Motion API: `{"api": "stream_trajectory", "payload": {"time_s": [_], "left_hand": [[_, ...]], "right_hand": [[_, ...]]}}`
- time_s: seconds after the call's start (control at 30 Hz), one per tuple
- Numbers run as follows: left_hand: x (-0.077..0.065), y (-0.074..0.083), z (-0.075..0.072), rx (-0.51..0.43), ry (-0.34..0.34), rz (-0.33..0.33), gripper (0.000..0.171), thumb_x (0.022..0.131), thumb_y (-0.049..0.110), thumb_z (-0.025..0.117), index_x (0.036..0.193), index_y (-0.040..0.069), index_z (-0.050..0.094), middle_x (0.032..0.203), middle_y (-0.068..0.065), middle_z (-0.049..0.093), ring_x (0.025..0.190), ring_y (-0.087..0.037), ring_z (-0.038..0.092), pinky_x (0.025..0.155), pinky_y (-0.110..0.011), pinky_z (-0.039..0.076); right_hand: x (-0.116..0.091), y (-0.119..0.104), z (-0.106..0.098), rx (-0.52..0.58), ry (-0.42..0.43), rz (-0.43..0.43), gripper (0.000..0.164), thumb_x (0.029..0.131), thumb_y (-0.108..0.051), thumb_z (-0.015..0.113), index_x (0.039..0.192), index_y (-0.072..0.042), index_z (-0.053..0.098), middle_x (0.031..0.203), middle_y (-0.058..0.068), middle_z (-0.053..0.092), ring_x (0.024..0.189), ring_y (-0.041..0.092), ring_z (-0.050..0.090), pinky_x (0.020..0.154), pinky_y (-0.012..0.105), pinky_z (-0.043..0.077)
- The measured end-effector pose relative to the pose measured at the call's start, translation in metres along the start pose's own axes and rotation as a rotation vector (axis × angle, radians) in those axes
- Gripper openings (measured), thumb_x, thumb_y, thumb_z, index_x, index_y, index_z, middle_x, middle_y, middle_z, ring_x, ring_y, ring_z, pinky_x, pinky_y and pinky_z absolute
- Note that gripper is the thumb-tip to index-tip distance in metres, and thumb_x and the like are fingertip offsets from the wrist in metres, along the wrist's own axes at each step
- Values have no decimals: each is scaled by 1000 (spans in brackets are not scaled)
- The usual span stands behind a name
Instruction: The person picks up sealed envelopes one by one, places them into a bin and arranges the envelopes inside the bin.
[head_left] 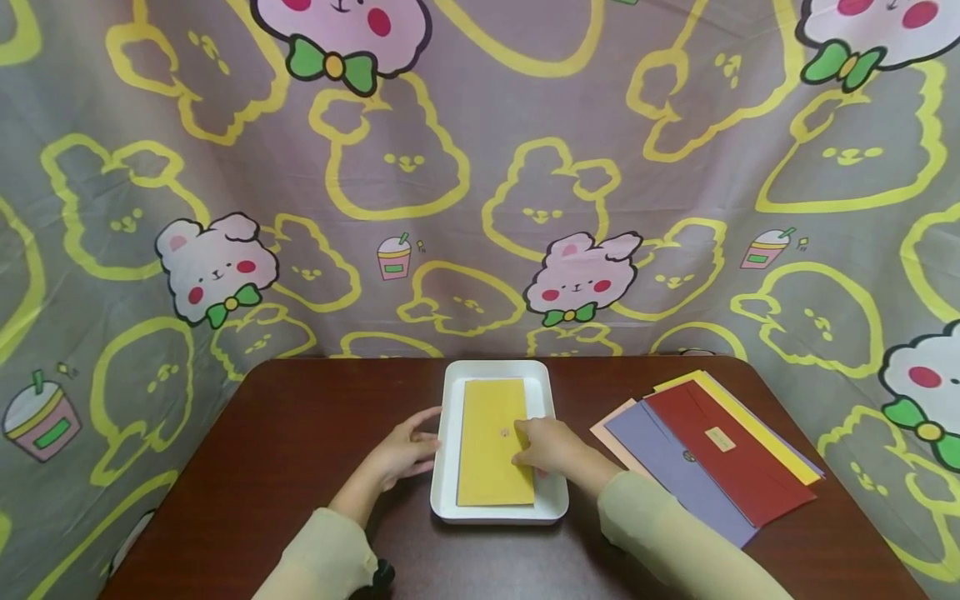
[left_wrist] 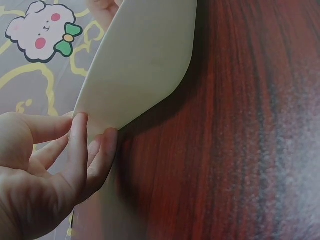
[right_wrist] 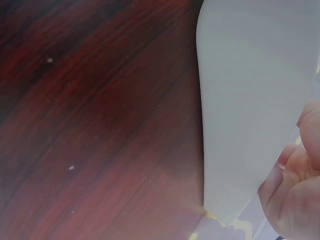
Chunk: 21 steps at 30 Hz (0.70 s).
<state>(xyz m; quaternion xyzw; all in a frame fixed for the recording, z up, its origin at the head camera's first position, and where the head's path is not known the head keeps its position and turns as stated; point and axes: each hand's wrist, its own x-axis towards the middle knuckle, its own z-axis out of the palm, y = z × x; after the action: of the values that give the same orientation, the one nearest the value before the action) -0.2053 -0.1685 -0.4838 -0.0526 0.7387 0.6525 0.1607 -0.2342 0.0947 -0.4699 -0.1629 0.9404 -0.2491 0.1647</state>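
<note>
Pale sleeves, hands at white tray, yellow envelope inside.

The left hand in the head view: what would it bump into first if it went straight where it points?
The side wall of the white tray. The left hand has its fingertips at or against that wall, though depth makes exact contact hard to judge.

The person's left hand touched the white tray at nine o'clock; the right hand touched the yellow envelope inside at three. Beyond, also toward three o'clock, overlapping coloured envelopes lay on the brown table.
</note>
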Motion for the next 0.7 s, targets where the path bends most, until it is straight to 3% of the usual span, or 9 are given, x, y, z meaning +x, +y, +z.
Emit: {"api": "stream_trajectory", "payload": {"time_s": [0.27, 0.43, 0.7], "left_hand": [[1, 0, 0, 13, 0, -1, 60, 99, -1, 62, 155, 11, 43, 120, -23, 60, 96, -26, 67, 84, -45, 60], [1, 1, 0, 19, -5, -4, 61, 99, -1, 62, 156, 11, 42, 121, -23, 60, 97, -27, 68, 84, -46, 60], [2, 0, 0, 20, -2, -13, 61, 100, -1, 61, 156, 11, 41, 122, -24, 60, 98, -27, 68, 85, -45, 60]], "right_hand": [[-1, -4, 0, -42, -16, 23, 65, 89, -19, 82, 144, 3, 55, 71, 5, 59, 41, 11, 51, 42, 22, 40], [0, -5, 0, -50, -12, 22, 64, 88, -18, 83, 142, 3, 56, 86, 9, 62, 41, 11, 51, 41, 22, 40], [2, -4, -1, -71, -23, 9, 65, 89, -19, 82, 143, 3, 55, 90, 11, 64, 40, 11, 53, 41, 22, 43]]}}
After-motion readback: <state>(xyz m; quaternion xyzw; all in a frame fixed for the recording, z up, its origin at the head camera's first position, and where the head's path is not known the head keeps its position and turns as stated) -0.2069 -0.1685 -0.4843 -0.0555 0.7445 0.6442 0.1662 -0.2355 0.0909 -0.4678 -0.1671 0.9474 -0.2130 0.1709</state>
